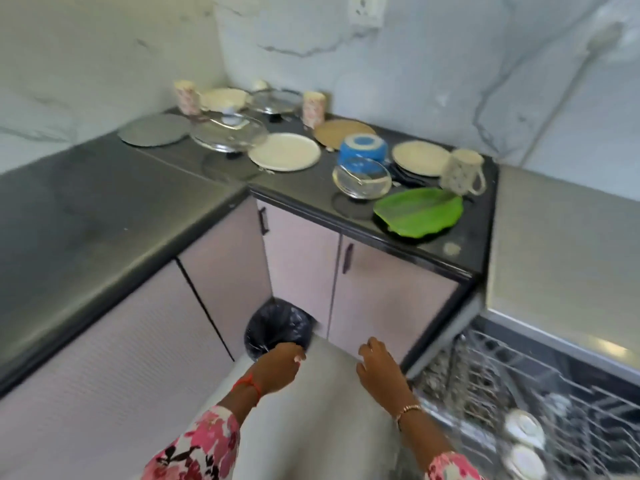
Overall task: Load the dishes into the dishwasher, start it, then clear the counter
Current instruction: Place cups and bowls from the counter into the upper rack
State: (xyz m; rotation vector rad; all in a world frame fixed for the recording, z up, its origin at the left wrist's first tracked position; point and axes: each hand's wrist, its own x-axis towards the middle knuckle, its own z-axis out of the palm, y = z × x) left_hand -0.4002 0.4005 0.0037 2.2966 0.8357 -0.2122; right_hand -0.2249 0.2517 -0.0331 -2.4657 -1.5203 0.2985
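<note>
Dark bench [104,209] far off held the green plate [419,214]. Your left hand [280,367] and right hand [377,367] hung loose, holding nothing. Loading looked barely begun; next you needed to reach for that plate.

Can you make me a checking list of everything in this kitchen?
Surface: dark counter, dishes along its back.
Job's things: green plate, glass bowl, upturned blue bowl, mug, white plate, glass lid on counter; white bowls in dishwasher rack.
Clutter: pale smudge by green plate.
Hands: left hand loosely curled, right hand relaxed; both empty.
Cables: pale cord seems to run down wall, blurred.
Surroundings: black-bagged bin below the counter corner.
</note>
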